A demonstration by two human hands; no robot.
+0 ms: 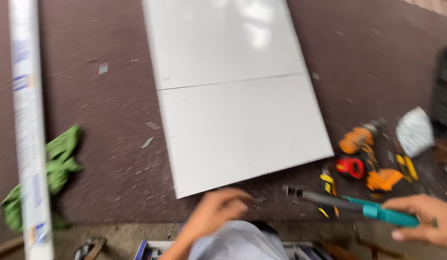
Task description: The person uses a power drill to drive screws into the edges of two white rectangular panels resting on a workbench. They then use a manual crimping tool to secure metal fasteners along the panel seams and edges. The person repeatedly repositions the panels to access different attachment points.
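Note:
My right hand point(423, 219) grips a long tool point(348, 204) with a teal handle and a dark shaft pointing left, at the lower right. My left hand point(216, 212) hovers with curled fingers just below the near corner of a large white panel point(233, 96), holding nothing that I can see. The panel lies flat on the dark floor and has a thin line across its middle. The view is blurred by motion.
An orange drill point(363, 144), a red tape measure point(351, 167) and yellow-handled tools point(406, 167) lie right of the panel. A crumpled grey bag point(415, 131) is beyond them. A green cloth point(54, 168) and a long white strip point(28, 125) are at the left.

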